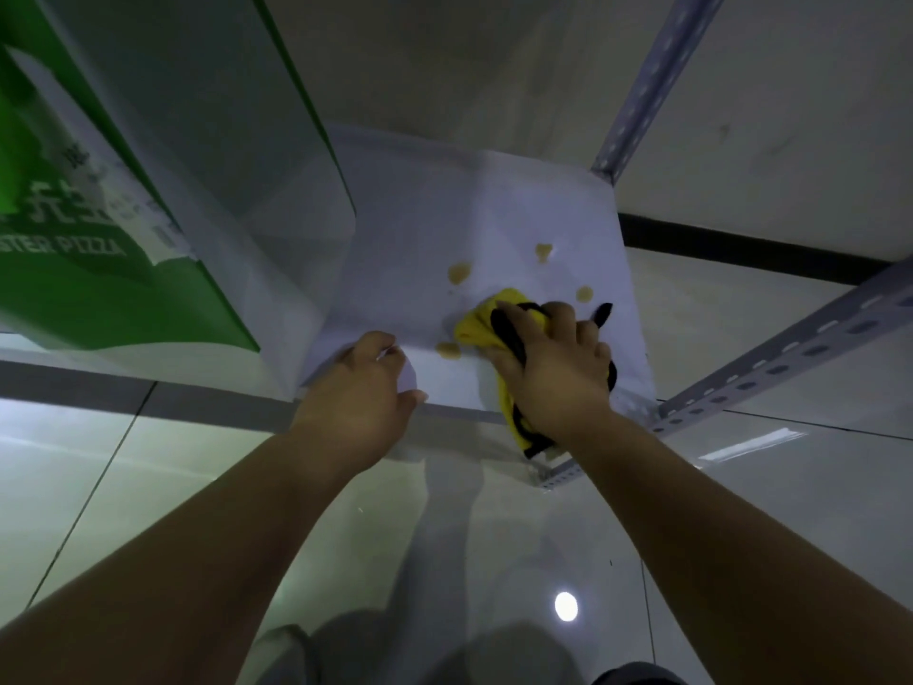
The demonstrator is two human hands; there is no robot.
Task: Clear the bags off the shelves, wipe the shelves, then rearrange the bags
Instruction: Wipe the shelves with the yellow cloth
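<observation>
Glossy tiled floor (346, 536) nearest you, both forearms reaching up-frame to a low white shelf (405, 239).

Left hand (355, 388) is planted on the shelf's front edge, at 9 o'clock of the cloth. Fingers bent; I cannot tell whether they hook the lip or only press. Use it as your brace.

Right hand (556, 368) is clenched round a yellow cloth (477, 326) with black trim. The bunched end is pressed to the shelf and a tail hangs over the front edge.

Step in hand, by my read: wiping. Four yellowish stains (459, 273) ring the cloth, at 11, 1, 2 and 8 o'clock. The 8 o'clock one touches the cloth, so take it first. Then sweep outward, turning to a clean face so the spots lift and do not smear. Gather up the hanging tail, or it may drag.

Green-and-white bag (99, 269) stands at 9 to 10 o'clock, well left of the stains. Whether it sits on this shelf or beside it, I cannot tell.

Slotted metal post (642, 81) rises at 1 o'clock, wall behind.
</observation>
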